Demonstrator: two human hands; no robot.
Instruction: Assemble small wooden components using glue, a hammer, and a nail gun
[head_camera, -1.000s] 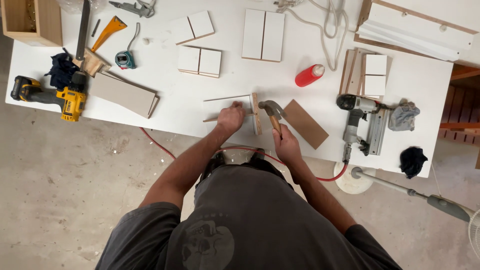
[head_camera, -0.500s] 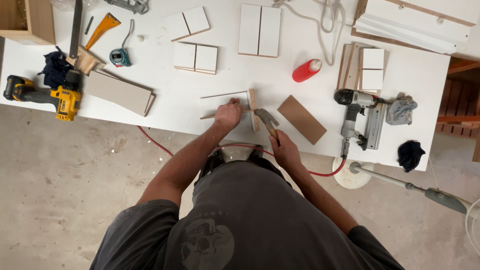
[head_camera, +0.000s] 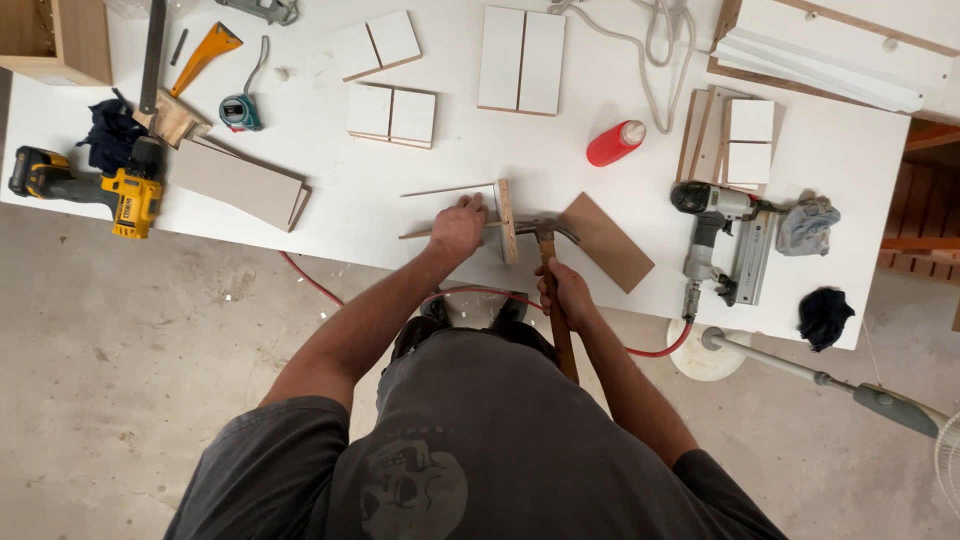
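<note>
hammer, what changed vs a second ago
The hammer in the right hand swung from a tilted, raised pose to its head against the small wooden frame; nothing was picked up or released. The left hand stays pressed on the frame, and the table items sit unchanged.

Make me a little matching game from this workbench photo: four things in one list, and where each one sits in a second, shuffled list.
Things:
1. hammer
2. red bottle
3. yellow drill
4. nail gun

Places:
A. left end of the white table, by the front edge
B. gripped in the right hand, head against the upright wooden piece
C. right part of the table, beside a grey rag
D. lying on its side behind the brown board

Pairs: 1-B, 2-D, 3-A, 4-C
</note>
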